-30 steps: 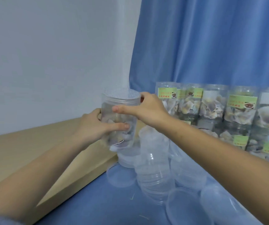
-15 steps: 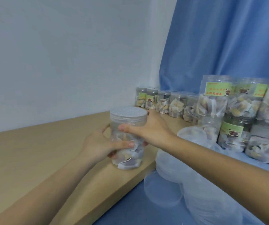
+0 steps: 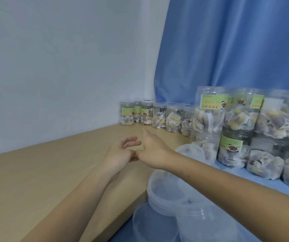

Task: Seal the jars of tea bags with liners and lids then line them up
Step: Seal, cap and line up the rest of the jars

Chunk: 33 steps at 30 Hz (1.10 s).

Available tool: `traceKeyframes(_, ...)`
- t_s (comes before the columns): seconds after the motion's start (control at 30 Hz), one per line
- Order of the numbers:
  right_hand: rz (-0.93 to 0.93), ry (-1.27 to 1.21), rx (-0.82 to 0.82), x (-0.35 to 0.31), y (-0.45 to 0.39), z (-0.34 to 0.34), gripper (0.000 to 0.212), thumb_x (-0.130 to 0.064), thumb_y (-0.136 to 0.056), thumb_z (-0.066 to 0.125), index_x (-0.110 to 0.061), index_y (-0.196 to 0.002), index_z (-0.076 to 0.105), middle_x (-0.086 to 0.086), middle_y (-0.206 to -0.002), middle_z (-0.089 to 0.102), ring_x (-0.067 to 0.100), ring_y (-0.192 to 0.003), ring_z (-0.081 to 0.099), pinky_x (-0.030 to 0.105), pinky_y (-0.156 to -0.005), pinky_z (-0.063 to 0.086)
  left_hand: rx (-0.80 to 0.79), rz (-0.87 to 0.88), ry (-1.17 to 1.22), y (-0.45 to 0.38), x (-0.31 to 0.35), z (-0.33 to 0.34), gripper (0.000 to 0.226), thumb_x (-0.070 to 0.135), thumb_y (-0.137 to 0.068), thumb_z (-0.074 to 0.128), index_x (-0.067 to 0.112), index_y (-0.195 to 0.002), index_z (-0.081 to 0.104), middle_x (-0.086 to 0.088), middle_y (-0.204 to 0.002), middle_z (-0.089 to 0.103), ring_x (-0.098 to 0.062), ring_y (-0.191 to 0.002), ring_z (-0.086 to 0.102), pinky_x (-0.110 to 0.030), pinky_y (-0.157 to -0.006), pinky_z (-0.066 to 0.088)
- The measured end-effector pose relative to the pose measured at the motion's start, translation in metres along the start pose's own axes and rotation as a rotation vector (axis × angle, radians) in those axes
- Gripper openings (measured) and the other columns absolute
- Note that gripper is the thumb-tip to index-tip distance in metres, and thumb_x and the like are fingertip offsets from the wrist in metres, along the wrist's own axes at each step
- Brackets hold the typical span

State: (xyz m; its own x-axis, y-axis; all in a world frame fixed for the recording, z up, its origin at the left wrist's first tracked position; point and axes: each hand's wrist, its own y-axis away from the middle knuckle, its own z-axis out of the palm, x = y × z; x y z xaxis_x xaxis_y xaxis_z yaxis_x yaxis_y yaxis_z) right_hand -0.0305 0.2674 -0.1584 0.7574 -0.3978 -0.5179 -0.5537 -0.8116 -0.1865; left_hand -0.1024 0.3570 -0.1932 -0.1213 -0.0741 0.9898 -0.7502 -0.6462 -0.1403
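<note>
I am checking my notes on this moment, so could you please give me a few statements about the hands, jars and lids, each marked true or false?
1. Both hands hold nothing. True: the left hand and the right hand are empty, over the wooden counter.
2. A row of sealed jars stands on the counter by the wall. True.
3. The curtain behind the jars is red. False: it is blue.
4. The right hand grips a jar lid. False: its fingers are stretched out and hold nothing.
5. Clear lids lie piled near the counter's edge, below the right arm. True.
6. The stacked jars at the right are empty. False: they hold tea bags.
</note>
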Motion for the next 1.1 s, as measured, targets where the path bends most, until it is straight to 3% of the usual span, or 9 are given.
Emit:
traceKeyframes(0.13, -0.018, -0.112, 0.052, 0.005, 0.025, -0.024, 0.06, -0.003, -0.086, 0.052, -0.006, -0.141, 0.029, -0.013, -0.1, 0.052, -0.012, -0.067, 0.05, -0.001, -0.042, 0.032, 0.024, 0.04, 0.043, 0.019, 0.011, 0.032, 0.047, -0.019, -0.084, 0.041, 0.0, -0.125, 0.051, -0.017, -0.121, 0.061, -0.011, -0.08, 0.061, -0.014, -0.059, 0.054)
traceKeyframes(0.17, -0.014, -0.11, 0.064, 0.007, 0.032, -0.03, 0.061, -0.003, -0.086, 0.051, -0.006, -0.143, 0.028, -0.01, -0.103, 0.055, -0.008, -0.068, 0.049, -0.003, -0.043, 0.031, 0.031, 0.047, 0.059, 0.025, 0.014, 0.042, 0.045, -0.018, -0.085, 0.041, 0.0, -0.124, 0.052, -0.017, -0.12, 0.062, -0.011, -0.081, 0.061, -0.014, -0.059, 0.054)
traceKeyframes(0.23, -0.017, -0.079, 0.089, 0.014, 0.047, -0.042, 0.065, -0.006, -0.087, 0.049, -0.011, -0.147, 0.024, -0.001, -0.122, 0.054, 0.004, -0.096, 0.051, -0.003, -0.053, 0.031, 0.046, 0.054, 0.107, 0.036, 0.018, 0.063, 0.042, -0.017, -0.086, 0.04, 0.001, -0.122, 0.053, -0.016, -0.12, 0.062, -0.012, -0.084, 0.062, -0.016, -0.062, 0.055)
traceKeyframes(0.33, -0.022, -0.052, 0.146, 0.034, 0.07, -0.06, 0.062, -0.01, -0.089, 0.047, -0.015, -0.147, 0.026, 0.006, -0.137, 0.048, 0.018, -0.124, 0.046, 0.014, -0.08, 0.032, 0.029, 0.055, 0.179, 0.054, 0.024, 0.097, 0.041, -0.015, -0.087, 0.041, 0.001, -0.123, 0.052, -0.015, -0.12, 0.062, -0.016, -0.092, 0.063, -0.024, -0.073, 0.055)
traceKeyframes(0.53, -0.025, -0.049, 0.287, 0.091, 0.122, -0.106, 0.052, -0.011, -0.091, 0.044, -0.02, -0.142, 0.035, 0.003, -0.134, 0.051, 0.017, -0.113, 0.054, 0.018, -0.082, 0.034, -0.07, 0.051, 0.332, 0.078, 0.036, 0.183, 0.037, -0.013, -0.088, 0.045, 0.006, -0.118, 0.054, -0.01, -0.113, 0.067, -0.007, -0.078, 0.067, -0.016, -0.059, 0.055)
traceKeyframes(0.63, -0.014, -0.098, 0.4, 0.121, 0.142, -0.125, 0.046, -0.013, -0.092, 0.045, -0.021, -0.136, 0.042, 0.002, -0.128, 0.055, 0.018, -0.107, 0.058, 0.025, -0.086, 0.044, -0.1, 0.047, 0.381, 0.084, 0.039, 0.224, 0.034, -0.008, -0.09, 0.047, 0.007, -0.119, 0.055, -0.011, -0.11, 0.067, -0.011, -0.074, 0.066, -0.018, -0.055, 0.052)
traceKeyframes(0.8, -0.09, -0.235, 0.501, 0.161, 0.157, -0.137, 0.031, -0.011, -0.093, 0.051, -0.033, -0.114, 0.056, -0.009, -0.101, 0.06, 0.01, -0.088, 0.064, 0.037, -0.084, 0.054, -0.129, 0.078, 0.442, 0.081, 0.03, 0.256, 0.026, -0.004, -0.09, 0.052, 0.009, -0.111, 0.058, -0.007, -0.101, 0.069, -0.016, -0.082, 0.068, -0.025, -0.069, 0.056)
traceKeyframes(0.93, -0.135, -0.249, 0.577, 0.174, 0.145, -0.131, 0.028, -0.013, -0.094, 0.052, -0.026, -0.118, 0.058, -0.004, -0.107, 0.059, 0.013, -0.1, 0.06, 0.039, -0.088, 0.052, -0.119, 0.06, 0.549, 0.071, 0.029, 0.245, 0.012, 0.009, -0.093, 0.054, 0.01, -0.099, 0.064, -0.003, -0.086, 0.072, -0.012, -0.074, 0.069, -0.022, -0.063, 0.058)
traceKeyframes(1.1, -0.052, -0.216, 0.632, 0.159, 0.104, -0.125, 0.06, -0.03, -0.084, 0.068, -0.032, -0.136, 0.039, -0.002, -0.116, 0.054, 0.012, -0.096, 0.058, 0.031, -0.089, 0.048, -0.042, 0.078, 0.692, 0.059, 0.035, 0.209, 0.009, 0.015, -0.091, 0.058, 0.012, -0.094, 0.066, 0.003, -0.073, 0.07, -0.011, -0.067, 0.064, -0.022, -0.059, 0.054)
